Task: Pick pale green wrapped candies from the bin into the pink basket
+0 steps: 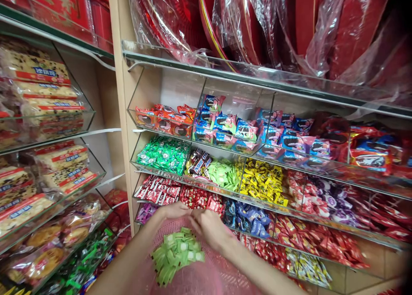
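Observation:
A pink mesh basket (212, 273) sits low in the middle of the view with a heap of small light-green wrapped candies (175, 254) in it. My left hand (174, 211) and my right hand (209, 226) meet at the basket's far rim, fingers curled and pressed together. What they pinch is hidden. Just beyond them lies a bin of red wrapped sweets (199, 198).
Clear tilted shelf bins (225, 134) hold blue and orange cookie packs, green, yellow, red and purple candies. Red gift boxes in plastic wrap (257, 20) stand on the top shelf. A second shelf unit with wrapped cakes (41, 97) stands at the left.

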A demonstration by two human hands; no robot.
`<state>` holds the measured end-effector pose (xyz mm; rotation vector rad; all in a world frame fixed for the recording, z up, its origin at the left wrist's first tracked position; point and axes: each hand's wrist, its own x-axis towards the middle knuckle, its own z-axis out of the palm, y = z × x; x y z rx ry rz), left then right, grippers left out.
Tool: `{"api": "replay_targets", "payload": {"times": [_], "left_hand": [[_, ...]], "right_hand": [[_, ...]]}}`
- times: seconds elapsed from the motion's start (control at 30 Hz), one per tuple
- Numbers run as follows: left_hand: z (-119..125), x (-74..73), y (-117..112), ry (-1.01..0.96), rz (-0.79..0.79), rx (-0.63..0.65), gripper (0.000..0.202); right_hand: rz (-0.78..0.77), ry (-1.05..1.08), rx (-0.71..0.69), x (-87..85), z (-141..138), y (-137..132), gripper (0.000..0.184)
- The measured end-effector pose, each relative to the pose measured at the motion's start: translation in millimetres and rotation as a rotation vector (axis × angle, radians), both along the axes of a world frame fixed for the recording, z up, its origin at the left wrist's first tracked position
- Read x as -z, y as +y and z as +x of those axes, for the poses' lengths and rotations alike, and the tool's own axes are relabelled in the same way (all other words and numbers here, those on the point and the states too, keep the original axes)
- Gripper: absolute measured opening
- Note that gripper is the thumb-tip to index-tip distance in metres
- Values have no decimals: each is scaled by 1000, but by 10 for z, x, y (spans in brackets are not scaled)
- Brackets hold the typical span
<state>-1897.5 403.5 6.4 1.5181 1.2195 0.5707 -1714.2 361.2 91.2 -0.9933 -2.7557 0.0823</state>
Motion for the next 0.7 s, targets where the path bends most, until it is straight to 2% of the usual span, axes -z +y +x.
{"api": "replay_targets", "payload": {"times": [0.07, 0.17, 0.27, 0.37, 0.47, 0.7], "left_hand": [[-11, -43, -32, -33, -48, -11, 66], [-22, -83, -86, -52, -109, -30, 64], [-41, -60, -100, -52, -117, -45, 67], [-62, -17, -80, -45, -96, -30, 70], [-66, 0, -63, -1, -81, -16, 72], [-75, 14, -61, 19, -86, -14, 72]], "right_hand": [[95, 125, 10, -295, 128, 129, 29], [244, 244, 70, -669, 377, 451, 28], [380, 76, 83, -883, 585, 793, 24], [405, -155, 53, -938, 656, 1012, 41], [372, -255, 32, -917, 595, 1099, 50], [335, -316, 73, -918, 459, 1172, 39]]}}
